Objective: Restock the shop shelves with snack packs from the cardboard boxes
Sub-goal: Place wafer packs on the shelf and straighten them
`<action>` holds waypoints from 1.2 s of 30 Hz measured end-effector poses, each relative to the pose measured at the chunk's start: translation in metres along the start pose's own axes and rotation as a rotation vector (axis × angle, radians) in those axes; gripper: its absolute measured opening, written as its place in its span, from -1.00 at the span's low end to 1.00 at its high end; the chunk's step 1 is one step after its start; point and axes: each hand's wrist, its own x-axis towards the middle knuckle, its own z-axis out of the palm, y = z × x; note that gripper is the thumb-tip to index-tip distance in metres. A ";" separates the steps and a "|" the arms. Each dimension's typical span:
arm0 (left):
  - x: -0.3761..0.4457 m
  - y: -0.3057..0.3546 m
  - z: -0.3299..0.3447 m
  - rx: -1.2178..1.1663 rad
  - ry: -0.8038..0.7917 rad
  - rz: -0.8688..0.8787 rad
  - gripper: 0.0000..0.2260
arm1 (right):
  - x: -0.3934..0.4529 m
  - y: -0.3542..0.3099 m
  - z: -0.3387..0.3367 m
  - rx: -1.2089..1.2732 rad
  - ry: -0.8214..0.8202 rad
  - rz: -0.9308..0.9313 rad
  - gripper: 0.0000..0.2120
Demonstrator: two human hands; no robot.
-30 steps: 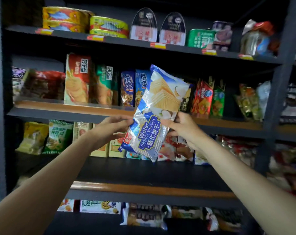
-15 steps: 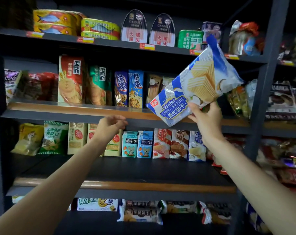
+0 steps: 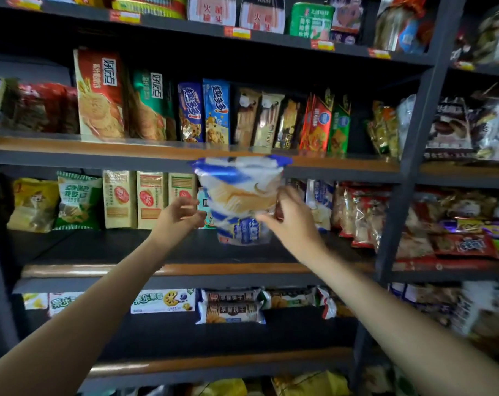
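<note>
In front of the middle shelf (image 3: 185,270), the right hand (image 3: 292,221) held a blue and white wafer pack (image 3: 239,195). Its fingers pinched the pack's right side, low down. The pack was blurry and stood tall in the air, with its top near the front edge of the shelf above (image 3: 99,145). The left hand (image 3: 176,217) was just beside the pack's left side. Its fingers were loose and a bit curled, and it held nothing. I could not tell if it touched the pack.

The step in hand looked like putting this pack on the middle shelf. The pack was not yet on the shelf. Next, I think the hands would need to push it back toward the row of small boxes (image 3: 151,198) at the back edge and stand it up there. The left hand could steady it so it would not flop over.

Around them, tall biscuit packs (image 3: 99,92) stood on the shelf above. Red snack bags (image 3: 365,215) sat toward the right end of the middle shelf. More packs (image 3: 231,308) lay on the lower shelf.
</note>
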 end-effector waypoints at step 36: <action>0.169 -0.093 0.356 0.320 -0.138 -0.052 -0.59 | 0.054 0.327 -0.017 -0.238 0.094 0.611 -0.42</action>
